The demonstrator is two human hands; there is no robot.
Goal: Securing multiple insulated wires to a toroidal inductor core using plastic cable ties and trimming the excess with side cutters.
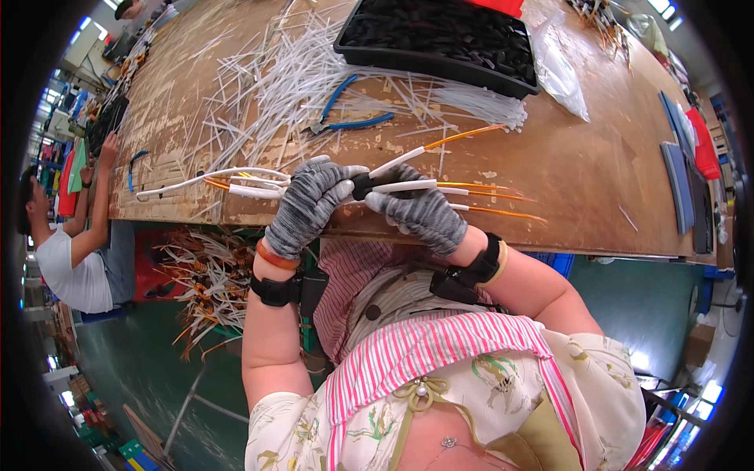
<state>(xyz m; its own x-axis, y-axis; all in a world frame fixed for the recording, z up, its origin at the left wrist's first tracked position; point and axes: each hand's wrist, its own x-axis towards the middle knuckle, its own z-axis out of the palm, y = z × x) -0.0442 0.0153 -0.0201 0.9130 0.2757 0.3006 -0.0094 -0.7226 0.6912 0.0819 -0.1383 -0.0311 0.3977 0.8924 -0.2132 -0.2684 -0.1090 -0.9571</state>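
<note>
"Gloves in grey knit are covering both your hands. What is your left hand doing?"

"Your left hand is closing around a wire bundle, its thumb and fingertips pressing beside a small black piece at the middle."

"And your right hand?"

"Your right hand is gripping that same bundle from the other side, its fingertips meeting the black piece, so neither hand is standing wide."

"Where is the bundle lying?"

"It is spanning the gap between your hands, over the near edge of the worn wooden table. White-sleeved lengths are reaching out to your left, and orange wire ends are fanning out to your right."

"What is surrounding your work?"

"Just beyond your hands, blue-handled cutters are lying spread beside a loose heap of white cable ties. Farther back, a black tray is holding many small black pieces, and a clear plastic bag is resting at its right end. More wires are bunching below the table edge, on your left."
</note>
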